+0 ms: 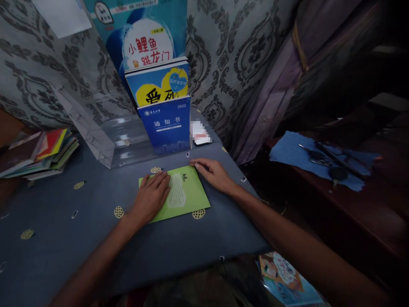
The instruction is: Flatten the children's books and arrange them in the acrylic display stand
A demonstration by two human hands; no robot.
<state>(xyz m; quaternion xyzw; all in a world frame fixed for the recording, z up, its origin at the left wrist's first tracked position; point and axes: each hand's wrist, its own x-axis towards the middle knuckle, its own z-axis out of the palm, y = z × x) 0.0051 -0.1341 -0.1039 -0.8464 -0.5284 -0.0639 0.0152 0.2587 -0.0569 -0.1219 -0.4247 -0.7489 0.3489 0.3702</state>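
A green booklet [193,192] with a pale text panel and dark lettering lies flat on the dark blue tablecloth. Across its left side rests my left hand [153,194], palm down and open, with the fingers stretched toward the far edge. My right hand [212,172] is at the booklet's far right corner, thumb and index finger closed at that corner. Just beyond the booklet stands a blue book [169,132] marked 2022. Behind it are a blue-and-yellow book [159,83] and a larger teal book [147,30], all upright in a clear stand [124,132].
Stacked books [41,151] lie at the table's left. Right of the stand is a small white object [200,133], partly pixelated. A blue cloth [294,149] with dark tools lies on a surface at right. Below the table's front edge is another colourful book [287,277]. Patterned curtain [217,55] hangs behind.
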